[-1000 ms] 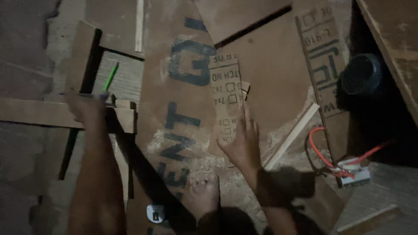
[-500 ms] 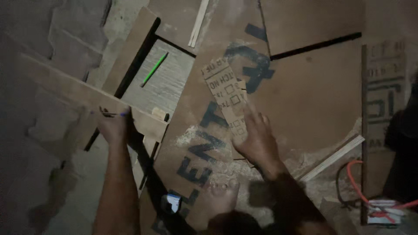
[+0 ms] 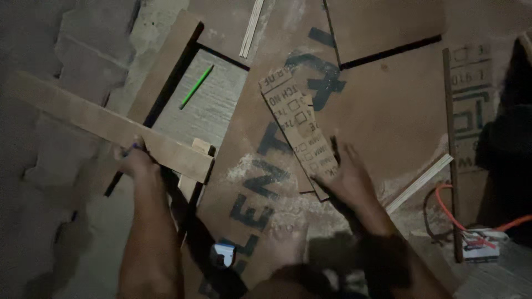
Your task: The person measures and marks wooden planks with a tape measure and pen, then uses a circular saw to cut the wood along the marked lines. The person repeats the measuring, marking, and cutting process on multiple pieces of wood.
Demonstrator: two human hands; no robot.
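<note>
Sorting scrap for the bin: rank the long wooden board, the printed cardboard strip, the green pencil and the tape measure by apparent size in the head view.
1. Long wooden board, held by the left hand
2. Printed cardboard strip, under the right hand
3. Green pencil
4. Tape measure, partly shadowed; it lies nearer the camera, so its rank against the pencil is unsure.
</note>
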